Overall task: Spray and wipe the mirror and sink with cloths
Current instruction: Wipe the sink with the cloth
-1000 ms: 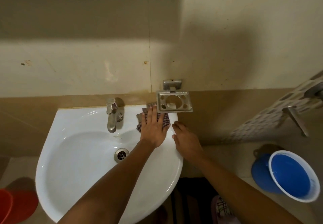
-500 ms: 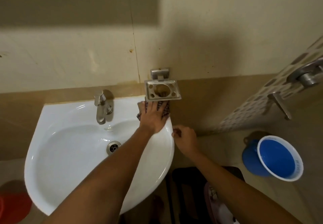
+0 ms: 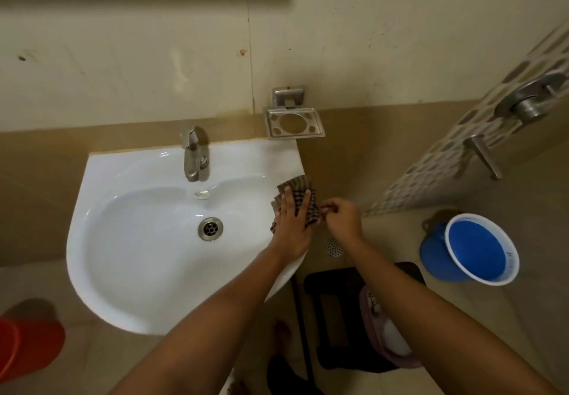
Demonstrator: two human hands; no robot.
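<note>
The checked cloth point(image 3: 300, 199) lies bunched on the right rim of the white sink point(image 3: 129, 271), hanging a little over the outer edge. The left hand point(image 3: 292, 225) presses it flat with straight fingers spread across the fabric. The right hand point(image 3: 341, 217) sits just beside it, off the rim, fingers curled and pinching what looks like the cloth's outer corner, though the contact is too small to be sure of.

From where I stand, the risk is at that edge. With so much cloth over the side, a hard push outward could send it sliding off the rim to the floor, near the floor drain point(image 3: 334, 247) and the dark stool point(image 3: 341, 308), and it would come back dirty. A flat palm on glazed, possibly wet ceramic can also skid, so the hand may slip off the rim.

Further back, the soap holder point(image 3: 294, 123) juts out from the wall above the rim's corner; knuckles could catch it on an upward stroke. The tap point(image 3: 192, 160) stands clear of the hands. The blue bucket point(image 3: 482, 248) and the red bucket point(image 3: 27, 348) stand well apart on the floor.
</note>
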